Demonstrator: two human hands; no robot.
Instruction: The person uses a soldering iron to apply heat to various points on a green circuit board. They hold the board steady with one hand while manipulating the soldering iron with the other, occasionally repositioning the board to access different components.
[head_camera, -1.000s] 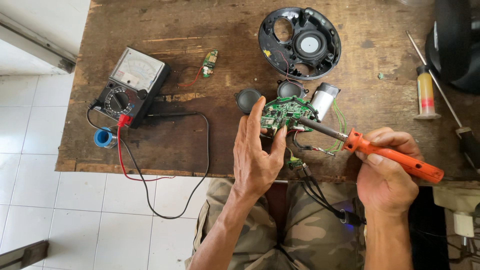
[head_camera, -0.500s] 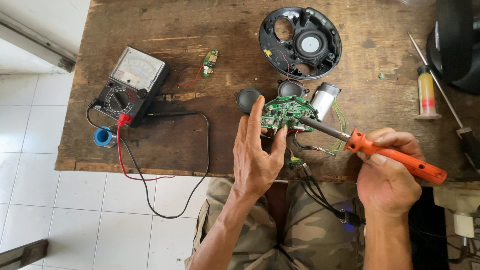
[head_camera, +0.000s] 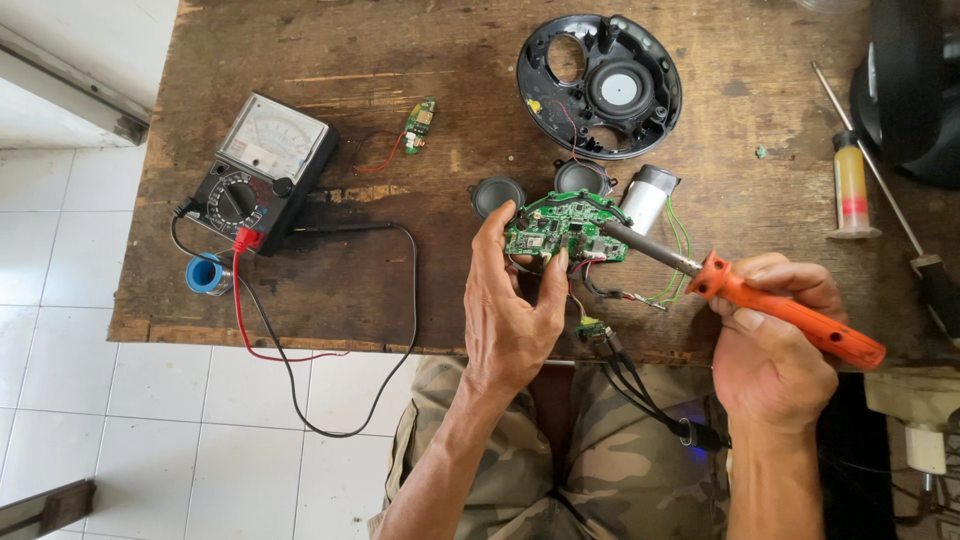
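My left hand (head_camera: 512, 310) pinches a green circuit board (head_camera: 563, 227) by its lower left edge and holds it just above the wooden table (head_camera: 400, 300). My right hand (head_camera: 770, 345) grips an orange-handled soldering iron (head_camera: 790, 310), whose metal tip rests on the board's right side. Thin green, red and black wires (head_camera: 655, 280) trail from the board toward the table's front edge. Two small round speakers (head_camera: 497, 194) and a silver cylinder (head_camera: 647, 197) lie just behind the board.
An analog multimeter (head_camera: 255, 170) with red and black leads sits at the left, a blue roll (head_camera: 205, 274) beside it. A black round speaker housing (head_camera: 600, 85) lies at the back. A small green board (head_camera: 420, 125), a yellow-handled tool (head_camera: 850, 185) and a screwdriver (head_camera: 900, 225) lie nearby.
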